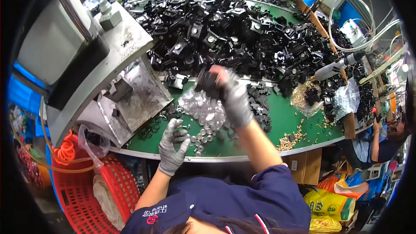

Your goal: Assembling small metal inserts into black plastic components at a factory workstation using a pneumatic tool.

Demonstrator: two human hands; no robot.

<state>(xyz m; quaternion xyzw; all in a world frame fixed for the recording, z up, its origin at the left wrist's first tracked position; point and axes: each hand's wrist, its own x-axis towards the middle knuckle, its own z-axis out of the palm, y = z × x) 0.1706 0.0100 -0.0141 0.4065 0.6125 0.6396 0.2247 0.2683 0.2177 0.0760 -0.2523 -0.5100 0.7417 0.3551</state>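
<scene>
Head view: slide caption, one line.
At a green workbench, the gloved right hand holds a black part; the gloved left hand is open beside small round pieces.

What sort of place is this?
Probably a small-parts assembly workshop: a large heap of glossy black parts on a green-topped, metal-edged bench, a heavy grey metal machine at left, and a grey cylindrical driver-like tool at right.

A heap of parts (pixel 216 34) lies on the table (pixel 279 119) behind some caps (pixel 202 138), which have a press (pixel 99 67) to their left and screws (pixel 289 142) to their right.
</scene>
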